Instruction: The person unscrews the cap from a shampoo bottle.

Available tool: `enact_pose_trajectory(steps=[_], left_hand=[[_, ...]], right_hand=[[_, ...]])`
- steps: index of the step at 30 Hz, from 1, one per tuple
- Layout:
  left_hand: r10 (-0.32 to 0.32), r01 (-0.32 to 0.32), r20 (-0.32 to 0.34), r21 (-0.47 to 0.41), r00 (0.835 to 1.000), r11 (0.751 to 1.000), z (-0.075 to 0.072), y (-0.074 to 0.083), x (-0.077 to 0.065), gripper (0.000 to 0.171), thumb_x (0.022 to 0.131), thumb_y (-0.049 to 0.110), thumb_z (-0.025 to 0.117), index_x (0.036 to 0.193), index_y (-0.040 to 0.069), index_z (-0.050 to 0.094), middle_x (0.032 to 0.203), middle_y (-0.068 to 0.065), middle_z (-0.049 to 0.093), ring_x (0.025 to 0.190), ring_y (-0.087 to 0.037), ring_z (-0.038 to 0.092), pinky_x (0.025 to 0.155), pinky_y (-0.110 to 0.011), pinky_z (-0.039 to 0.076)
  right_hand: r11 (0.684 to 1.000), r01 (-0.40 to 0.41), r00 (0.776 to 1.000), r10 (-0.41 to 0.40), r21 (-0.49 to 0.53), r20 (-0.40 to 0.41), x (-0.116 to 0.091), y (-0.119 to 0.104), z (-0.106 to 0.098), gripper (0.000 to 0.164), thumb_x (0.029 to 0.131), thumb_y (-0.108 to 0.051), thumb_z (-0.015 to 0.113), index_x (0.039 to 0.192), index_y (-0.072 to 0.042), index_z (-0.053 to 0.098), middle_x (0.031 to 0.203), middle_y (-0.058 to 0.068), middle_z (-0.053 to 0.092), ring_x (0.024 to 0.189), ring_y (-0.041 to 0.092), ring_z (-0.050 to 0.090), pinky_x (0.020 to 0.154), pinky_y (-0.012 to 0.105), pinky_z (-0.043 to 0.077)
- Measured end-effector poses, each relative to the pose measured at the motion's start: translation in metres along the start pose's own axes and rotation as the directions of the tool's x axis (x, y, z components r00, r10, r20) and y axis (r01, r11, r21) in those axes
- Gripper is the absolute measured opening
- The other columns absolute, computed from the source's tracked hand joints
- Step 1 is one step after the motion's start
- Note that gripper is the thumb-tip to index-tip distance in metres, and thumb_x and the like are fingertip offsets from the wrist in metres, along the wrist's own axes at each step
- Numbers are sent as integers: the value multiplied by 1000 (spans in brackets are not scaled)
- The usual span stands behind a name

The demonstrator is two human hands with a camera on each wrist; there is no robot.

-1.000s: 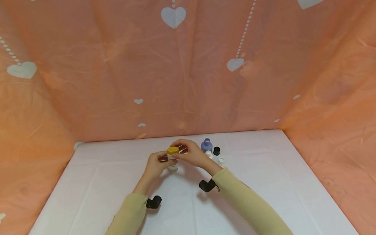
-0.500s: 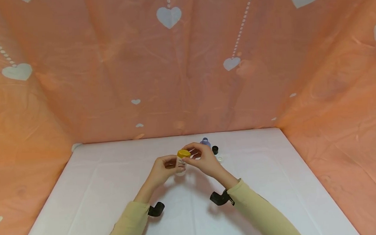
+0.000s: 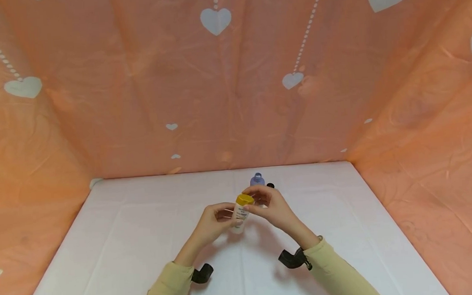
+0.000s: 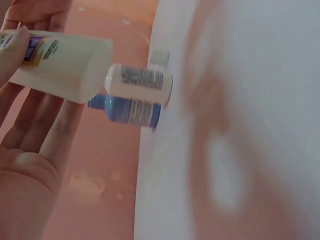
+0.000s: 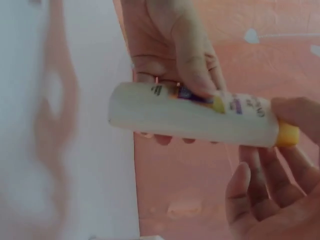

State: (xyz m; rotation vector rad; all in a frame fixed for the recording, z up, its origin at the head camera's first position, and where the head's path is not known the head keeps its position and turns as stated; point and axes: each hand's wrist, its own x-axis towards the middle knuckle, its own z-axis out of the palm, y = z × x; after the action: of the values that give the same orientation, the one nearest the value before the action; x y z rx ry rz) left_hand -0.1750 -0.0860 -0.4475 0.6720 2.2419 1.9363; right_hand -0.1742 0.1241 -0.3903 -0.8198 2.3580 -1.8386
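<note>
A white bottle [image 3: 240, 214] with a printed label and a yellow cap [image 3: 245, 199] is held above the table, leaning slightly, cap end up. My left hand [image 3: 211, 225] grips its body, the thumb lying across the label in the right wrist view. At the top, my right hand [image 3: 278, 211] pinches the yellow cap between thumb and fingers. The right wrist view shows the bottle sideways, its cap [image 5: 287, 134] on the neck and partly covered by the right thumb.
Behind the right hand stand an uncapped blue bottle [image 3: 257, 179] and a black cap [image 3: 271, 185]. The left wrist view also shows a smaller white bottle [image 4: 137, 82] and a white cap [image 4: 159, 57]. An orange curtain [image 3: 225, 98] rises at the table's back edge.
Both hands have carried the bottle right and nearer the person, and it leans more. The right hand now hides the white cap and the smaller white bottle in the head view.
</note>
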Motion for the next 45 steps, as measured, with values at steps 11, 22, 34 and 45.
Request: enact_pose_trajectory(steps=[11, 22, 34, 45], left_hand=[[-44, 61, 184, -84, 982, 995, 11, 14, -9, 41, 85, 2, 71, 124, -7, 60, 116, -19, 65, 102, -22, 64, 86, -30, 53], [-11, 39, 252, -107, 968, 993, 15, -16, -4, 40, 88, 5, 68, 126, -5, 59, 116, -17, 65, 102, -19, 65, 87, -31, 53], [51, 4, 349, -154, 936, 988, 14, -18, -3, 39, 88, 10, 70, 123, -4, 62, 113, -16, 67, 102, -23, 65, 88, -35, 53], [48, -46, 27, -56, 998, 997, 22, -16, -5, 38, 82, 14, 76, 118, 4, 67, 109, -9, 69, 97, -19, 67, 82, -31, 55]], right_hand=[[986, -87, 991, 72, 141, 111, -13, 28, -11, 27, 85, -2, 71, 112, -2, 66, 104, 11, 66, 97, 25, 62, 85, 35, 52], [973, -46, 974, -7, 228, 225, -11, 42, -25, 31, 82, 0, 73, 111, 8, 64, 108, 10, 66, 101, 22, 61, 89, 33, 51], [938, 16, 890, -171, 346, 422, -8, 46, -35, 32, 88, 0, 66, 119, 8, 61, 111, 18, 58, 103, 21, 52, 90, 34, 49], [983, 85, 989, -103, 162, 103, -10, 34, -22, 55, 80, 8, 72, 131, 7, 50, 118, 20, 58, 104, 28, 59, 92, 43, 49]])
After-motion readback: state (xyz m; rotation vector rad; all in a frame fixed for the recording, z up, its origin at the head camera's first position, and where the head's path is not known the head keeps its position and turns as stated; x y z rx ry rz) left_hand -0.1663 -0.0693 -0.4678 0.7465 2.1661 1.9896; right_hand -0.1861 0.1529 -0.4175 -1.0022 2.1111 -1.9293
